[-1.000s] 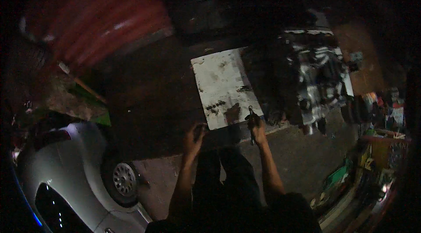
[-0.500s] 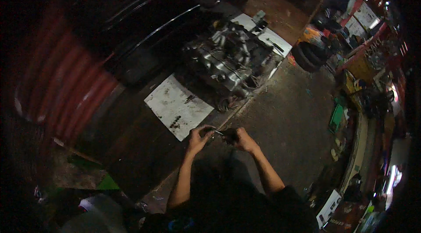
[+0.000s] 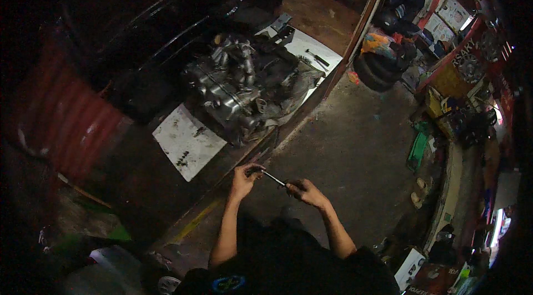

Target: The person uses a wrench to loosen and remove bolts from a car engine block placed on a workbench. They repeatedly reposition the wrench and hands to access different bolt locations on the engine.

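My left hand (image 3: 244,179) is closed on one end of a slim metal tool (image 3: 273,177), with its fingertips around something small and dark that I cannot make out. My right hand (image 3: 305,192) grips the tool's other, dark end, lower and to the right. Both hands are held just in front of the edge of a low dark platform. On it, beyond my left hand, lies a dirty white board (image 3: 186,137) with rows of small dark parts. A large metal engine (image 3: 225,98) rests just past that board.
Another white board (image 3: 308,48) with tools lies behind the engine. Red corrugated metal (image 3: 72,112) stands at left. Tyres (image 3: 377,73), a green object (image 3: 416,148) and sandals (image 3: 419,195) are along the right. A pale car (image 3: 94,270) shows at lower left.
My view has turned rightward, so the engine and right-side clutter show more. My hands, apart a second ago with the tool in the right, now both hold it, spread slightly wider than half a second ago.
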Demonstrator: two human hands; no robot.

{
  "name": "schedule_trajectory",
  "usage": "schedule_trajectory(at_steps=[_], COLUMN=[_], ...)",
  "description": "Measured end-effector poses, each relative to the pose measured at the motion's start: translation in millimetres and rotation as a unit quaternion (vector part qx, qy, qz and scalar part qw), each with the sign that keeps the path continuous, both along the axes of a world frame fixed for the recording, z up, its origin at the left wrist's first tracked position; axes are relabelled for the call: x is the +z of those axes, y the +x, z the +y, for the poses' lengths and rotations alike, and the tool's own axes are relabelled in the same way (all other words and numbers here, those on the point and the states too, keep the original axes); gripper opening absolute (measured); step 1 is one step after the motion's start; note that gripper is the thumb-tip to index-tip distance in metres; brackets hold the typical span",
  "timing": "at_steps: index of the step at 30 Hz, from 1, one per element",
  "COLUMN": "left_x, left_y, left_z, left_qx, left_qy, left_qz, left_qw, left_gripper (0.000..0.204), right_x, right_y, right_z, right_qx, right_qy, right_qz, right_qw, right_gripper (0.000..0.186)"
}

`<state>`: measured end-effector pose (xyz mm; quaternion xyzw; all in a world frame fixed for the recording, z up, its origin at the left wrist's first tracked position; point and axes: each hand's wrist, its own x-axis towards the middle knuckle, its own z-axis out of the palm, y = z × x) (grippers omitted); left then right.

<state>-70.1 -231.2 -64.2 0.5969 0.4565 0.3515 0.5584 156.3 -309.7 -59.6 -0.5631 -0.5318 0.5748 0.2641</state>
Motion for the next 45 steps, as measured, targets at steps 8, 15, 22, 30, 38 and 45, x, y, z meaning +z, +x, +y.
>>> schedule_trajectory(at_steps=[8, 15, 22, 30, 38, 45], left_x=[-10, -6, -11, -1, -15, -8], left_y=[76, 72, 82, 100, 114, 131], left_z=[-11, 22, 72, 113, 118, 118], left_qx=[0.013, 0.066, 0.225, 0.405, 0.500, 0.553], left_qy=[0.038, 0.020, -0.019, 0.065, 0.099, 0.118], left_qz=[-0.052, -0.040, -0.054, -0.016, -0.018, 0.036], left_qw=[0.998, 0.997, 0.973, 0.912, 0.860, 0.824], left_gripper=[0.018, 0.015, 0.016, 0.016, 0.012, 0.019], right_x=[-15, -57, -25, -35, -51, -65], right_y=[86, 112, 110, 130, 142, 149], right_z=[6, 85, 199, 306, 350, 381], right_qx=[-0.049, -0.134, -0.035, 0.078, 0.166, 0.262], right_qy=[0.061, 0.129, 0.183, 0.318, 0.337, 0.326], right_qz=[-0.071, -0.048, -0.143, -0.179, -0.201, -0.260], right_qw=[0.994, 0.981, 0.972, 0.928, 0.905, 0.870], right_gripper=[0.033, 0.026, 0.021, 0.018, 0.030, 0.038])
